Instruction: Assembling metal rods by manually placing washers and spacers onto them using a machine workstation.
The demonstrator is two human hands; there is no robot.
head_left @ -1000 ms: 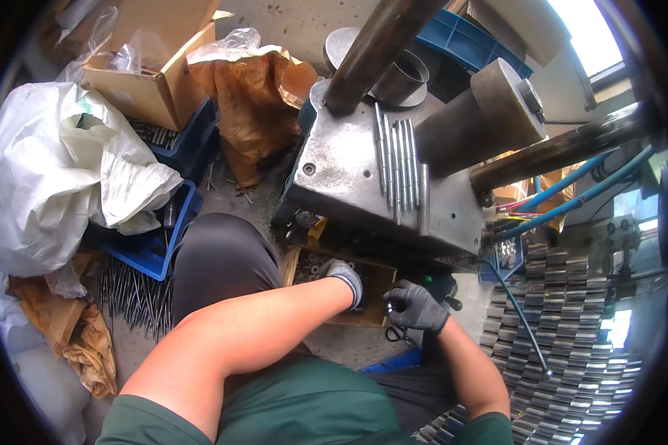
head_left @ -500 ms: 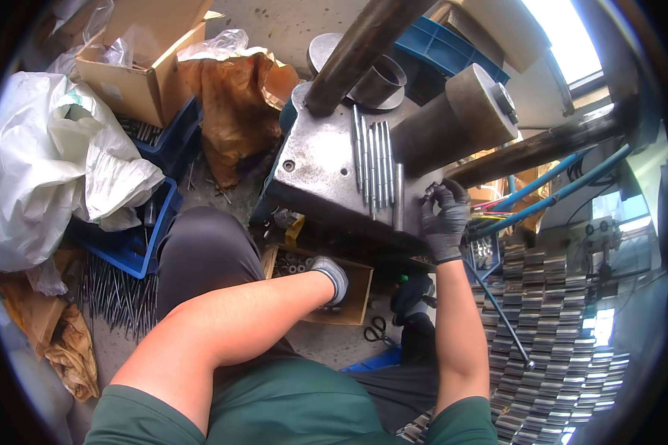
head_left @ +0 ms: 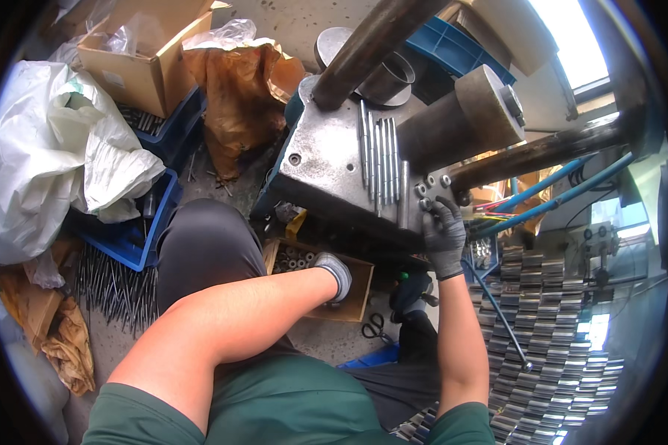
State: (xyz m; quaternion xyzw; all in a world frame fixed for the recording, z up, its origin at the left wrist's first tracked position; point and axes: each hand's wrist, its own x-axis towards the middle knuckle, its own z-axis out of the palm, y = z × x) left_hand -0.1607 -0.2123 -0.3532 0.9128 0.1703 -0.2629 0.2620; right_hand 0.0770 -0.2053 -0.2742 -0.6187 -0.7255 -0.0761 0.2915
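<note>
My right hand (head_left: pixel 445 236), in a dark grey glove, is at the right end of the steel plate (head_left: pixel 323 148), fingers apart and slightly bent. Right beyond its fingertips several small metal rings (head_left: pixel 423 190) stand grouped on the plate; whether a finger touches the nearest one, I cannot tell. Left of them several slim steel rods (head_left: pixel 378 159) lie side by side, and a thicker short rod (head_left: pixel 404 194) lies closest to the hand. My left hand (head_left: pixel 334 277), gloved in grey, reaches into a wooden box (head_left: pixel 360 291) holding ring-shaped metal pieces (head_left: pixel 293 259); its fingers are mostly hidden.
Thick steel columns (head_left: pixel 371 48) and a large cylinder (head_left: pixel 460 119) rise around the plate. Blue crates (head_left: pixel 159 222), a white sack (head_left: pixel 37 163) and a pile of thin rods (head_left: pixel 115 293) are at left. Stacked metal cylinders (head_left: pixel 534 334) fill the right; scissors (head_left: pixel 375 326) lie on the floor.
My right hand has drawn back toward me from over the rings, which now show on the plate. My left hand has stayed at the box. The view has shifted slightly.
</note>
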